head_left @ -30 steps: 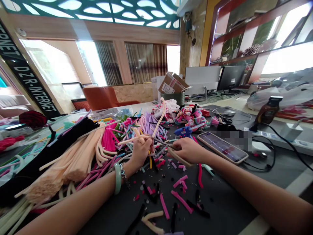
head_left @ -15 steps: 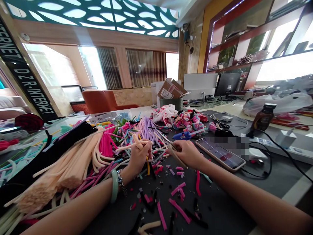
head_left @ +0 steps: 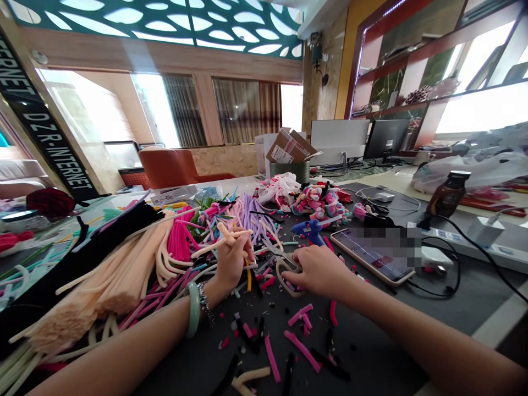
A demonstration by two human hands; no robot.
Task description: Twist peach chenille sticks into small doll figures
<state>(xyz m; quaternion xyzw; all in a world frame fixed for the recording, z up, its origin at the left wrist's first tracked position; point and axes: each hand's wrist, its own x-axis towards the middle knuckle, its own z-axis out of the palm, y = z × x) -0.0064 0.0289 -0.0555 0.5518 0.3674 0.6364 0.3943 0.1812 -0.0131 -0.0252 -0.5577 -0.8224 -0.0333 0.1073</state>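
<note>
My left hand (head_left: pixel 231 259) is closed round a short twisted piece of peach pipe cleaner (head_left: pixel 227 237), held up just above the dark table (head_left: pixel 383 341). My right hand (head_left: pixel 318 269) lies low on the table with its fingers on the beige handles of a pair of scissors (head_left: pixel 284 263), whose blades point left toward my left hand. Short pink and black offcuts (head_left: pixel 303 344) are scattered in front of both hands. A green bangle (head_left: pixel 192 309) sits on my left wrist.
A big heap of peach, black, pink and purple pipe cleaners (head_left: pixel 124 264) fills the left. A blue glue gun (head_left: pixel 307 229), a phone (head_left: pixel 373 257), cables, a brown bottle (head_left: pixel 447 195) and a pile of small colourful figures (head_left: pixel 322 201) lie behind and right.
The long peach loop that stood up from my left hand is gone; only a short piece is left in it. My right hand has dropped the scissors down onto the table.
</note>
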